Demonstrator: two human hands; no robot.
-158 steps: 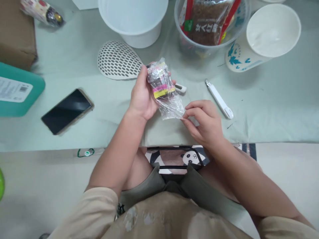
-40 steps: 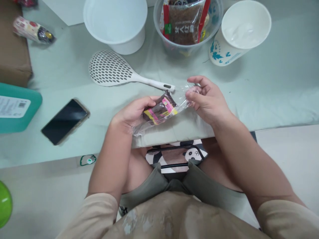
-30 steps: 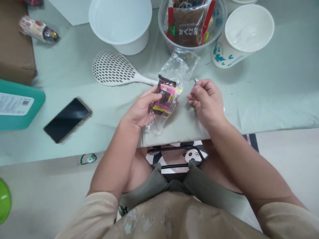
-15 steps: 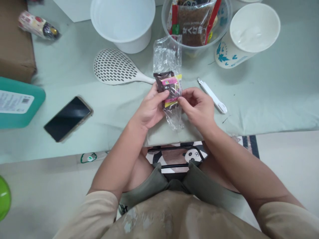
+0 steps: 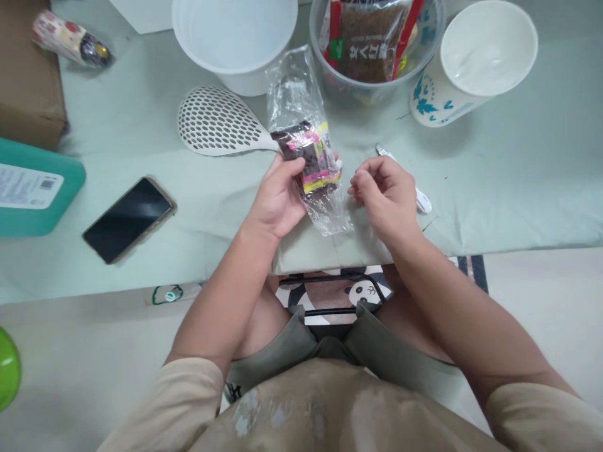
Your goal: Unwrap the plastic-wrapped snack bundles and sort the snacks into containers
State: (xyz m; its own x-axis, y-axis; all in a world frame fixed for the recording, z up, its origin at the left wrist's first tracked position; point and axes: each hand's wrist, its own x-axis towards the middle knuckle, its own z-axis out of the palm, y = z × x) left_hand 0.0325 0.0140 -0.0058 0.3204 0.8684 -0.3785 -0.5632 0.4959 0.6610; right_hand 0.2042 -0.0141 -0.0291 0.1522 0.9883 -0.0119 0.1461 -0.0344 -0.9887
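Note:
My left hand [image 5: 280,194] is closed around a clear plastic packet [image 5: 313,157], thumb on its front. Inside the packet is a dark brown block with a pink and yellow label; crinkled wrapper sticks out at both ends. To the right, apart from the packet, my right hand [image 5: 386,194] is curled with thumb and forefinger together, and nothing shows between them. A white utility knife [image 5: 423,201] lies on the table, partly hidden behind that hand. Just beyond my left hand lies a white slotted skimmer [image 5: 221,122], its handle end covered by the packet and fingers.
Along the back stand a white tub [image 5: 235,37], a clear bowl [image 5: 325,72] of packaged food and a white paper cup [image 5: 471,69]. On the left are a phone [image 5: 129,220], a teal container [image 5: 66,188], a cardboard box [image 5: 28,88] and a wrapped item [image 5: 70,41].
My right hand has let go of the packet and moved right, partly over the knife. My left hand has shifted slightly left with the packet, which now tilts.

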